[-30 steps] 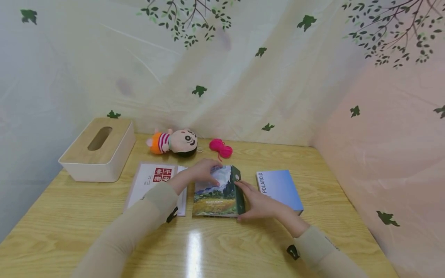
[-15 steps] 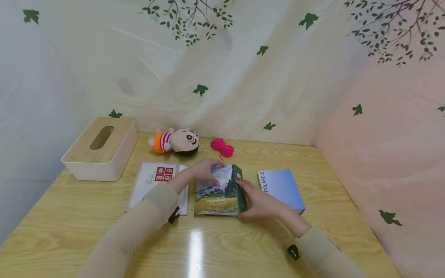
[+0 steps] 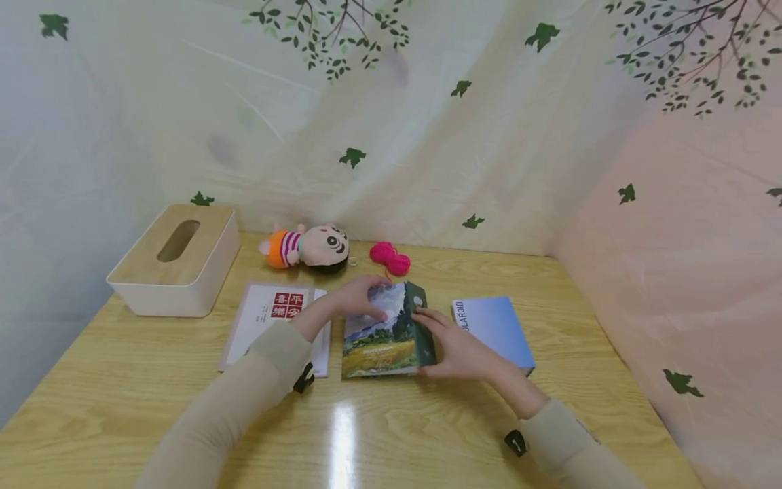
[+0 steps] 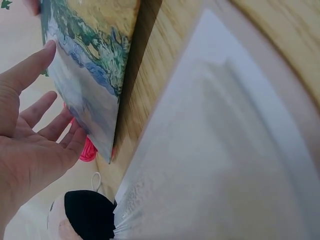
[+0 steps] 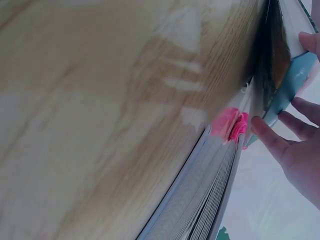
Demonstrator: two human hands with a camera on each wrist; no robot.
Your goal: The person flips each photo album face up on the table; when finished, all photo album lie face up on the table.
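A photo album (image 3: pixel 379 346) with a painted landscape cover lies mid-table, its dark green spine (image 3: pixel 423 326) side raised so that it tilts. My left hand (image 3: pixel 354 297) holds the far edge, thumb on the cover; in the left wrist view the fingers (image 4: pixel 60 122) bend at that edge. Along the spine, my right hand (image 3: pixel 458 350) grips with spread fingers, thumb near the front corner. In the right wrist view, the right fingertips (image 5: pixel 260 125) touch the album's side. The album's underside is mostly hidden.
Left of the album lies a white booklet (image 3: pixel 259 305) with red characters. A blue POLAROID book (image 3: pixel 497 333) is close by the right hand. Behind are a plush doll (image 3: pixel 320 249) and pink yarn (image 3: pixel 389 259). A wood-topped tissue box (image 3: pixel 177 285) stands at the back left.
The spine side of the album has risen slightly off the table, tilting the cover. Both hands have shifted a little with it. Other objects stay put.
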